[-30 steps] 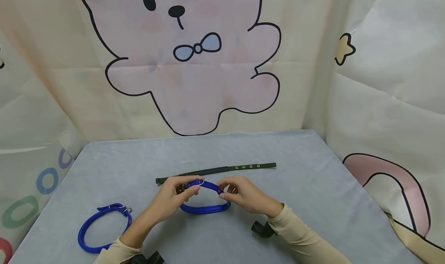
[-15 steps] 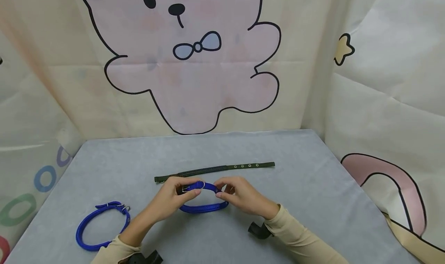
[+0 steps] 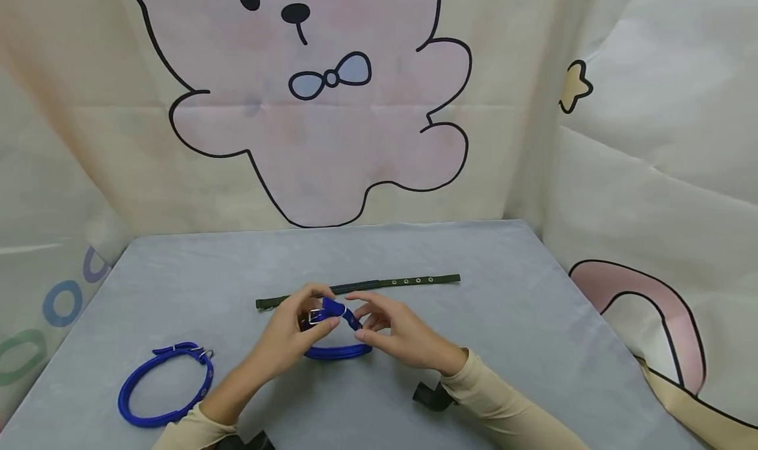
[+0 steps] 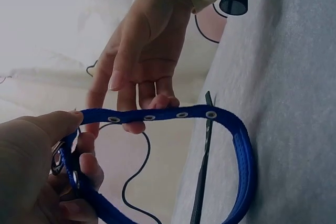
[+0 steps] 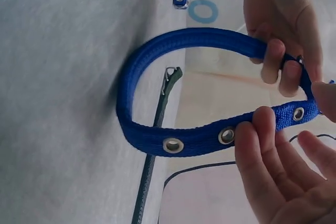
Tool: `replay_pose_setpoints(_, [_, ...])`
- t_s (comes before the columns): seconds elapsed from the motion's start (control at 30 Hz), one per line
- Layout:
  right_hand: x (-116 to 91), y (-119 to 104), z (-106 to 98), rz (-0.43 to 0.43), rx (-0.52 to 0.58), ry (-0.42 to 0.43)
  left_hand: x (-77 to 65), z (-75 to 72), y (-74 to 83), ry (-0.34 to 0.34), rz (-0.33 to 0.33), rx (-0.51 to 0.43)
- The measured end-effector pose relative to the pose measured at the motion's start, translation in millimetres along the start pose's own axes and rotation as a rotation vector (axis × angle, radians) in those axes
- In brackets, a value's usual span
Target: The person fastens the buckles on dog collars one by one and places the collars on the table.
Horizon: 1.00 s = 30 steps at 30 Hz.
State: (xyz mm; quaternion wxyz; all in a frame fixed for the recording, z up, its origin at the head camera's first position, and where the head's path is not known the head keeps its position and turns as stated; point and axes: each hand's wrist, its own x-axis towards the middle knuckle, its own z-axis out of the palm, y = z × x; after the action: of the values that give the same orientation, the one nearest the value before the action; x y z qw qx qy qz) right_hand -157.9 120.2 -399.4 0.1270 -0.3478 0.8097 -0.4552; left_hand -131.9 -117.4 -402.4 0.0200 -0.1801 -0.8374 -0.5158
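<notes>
A blue dog collar (image 3: 337,352), looped through its buckle (image 3: 316,316), is held up over the table between both hands. My left hand (image 3: 296,322) grips it at the buckle, thumb in front and fingers behind. The blue strap end sticks up above the buckle. My right hand (image 3: 403,331) holds the eyeleted stretch of strap (image 5: 197,141) with curled fingers, while its index finger reaches out straight toward the buckle. Metal eyelets (image 4: 182,115) line that stretch. The left fingers partly hide the buckle in the left wrist view.
A second blue collar (image 3: 127,397), buckled into a ring, lies on the table at the left, near the left forearm. Behind the hands a dark green collar (image 3: 414,281) lies stretched out flat. Printed curtains (image 3: 497,141) stand around the grey-covered table (image 3: 497,252).
The right hand has moved left toward the buckle, and its index finger has straightened. The strap end now stands up at the buckle, and the held loop looks narrower. The head view has shifted slightly.
</notes>
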Motion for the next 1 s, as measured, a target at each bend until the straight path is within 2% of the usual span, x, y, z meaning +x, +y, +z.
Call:
replay_pose_setpoints(0.1, [3.8, -0.6, 3.7, -0.010, 0.045, -0.002, -2.6, -2.4, 1.0, 0.026, 0.009, 0.021])
replay_pose_setpoints(0.2, [3.6, -1.2, 6.1, -0.042, 0.059, 0.002, -3.9, -0.7, 1.5, -0.021, 0.039, 0.072])
replay_pose_setpoints(0.33, [2.7, -2.7, 9.1, -0.078, 0.033, 0.003, -4.9, 3.3, 2.3, -0.050, 0.101, 0.207])
replay_pose_setpoints(0.47, [4.1, -4.3, 11.5, -0.044, -0.002, 0.028, -5.1, 5.8, 4.7, -0.020, 0.136, 0.339])
replay_pose_setpoints(0.57, [5.6, -6.2, 11.7, 0.000, 0.012, 0.048, -5.5, 6.0, 6.4, -0.002, 0.167, 0.408])
replay_pose_setpoints(0.73, [5.8, -6.8, 9.5, -0.017, 0.091, 0.065, -6.3, 4.3, 10.5, -0.008, 0.167, 0.439])
replay_pose_setpoints(1.0, [3.5, 0.4, 13.1, -0.216, 0.067, 0.142, -7.1, 3.1, 9.4, -0.049, 0.142, 0.410])
